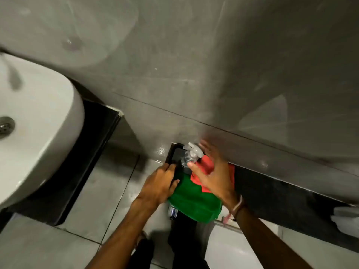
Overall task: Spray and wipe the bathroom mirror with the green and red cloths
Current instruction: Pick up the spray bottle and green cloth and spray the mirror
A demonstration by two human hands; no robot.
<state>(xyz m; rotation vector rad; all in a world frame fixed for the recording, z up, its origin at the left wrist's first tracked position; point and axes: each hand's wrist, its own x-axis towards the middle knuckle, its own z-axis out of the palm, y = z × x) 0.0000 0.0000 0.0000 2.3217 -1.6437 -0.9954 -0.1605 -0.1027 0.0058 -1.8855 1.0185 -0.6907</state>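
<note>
A clear spray bottle (191, 155) stands on a black stand (175, 154) against the grey wall. A red cloth (206, 167) and a green cloth (194, 200) lie on the stand, the green one hanging over its near edge. My left hand (160, 186) rests on the stand at the green cloth's corner with its fingers curled and its thumb on the cloth. Whether it grips the cloth is unclear. My right hand (211, 171) hovers over the red cloth, fingers spread and blurred, one fingertip beside the bottle. No mirror is clearly in view.
A white washbasin (38, 121) on a black counter (83, 164) fills the left side. The glossy grey tiled wall (213, 74) runs across the top, with a black ledge (281, 193) along its base at right. Grey floor tiles (101, 200) lie below.
</note>
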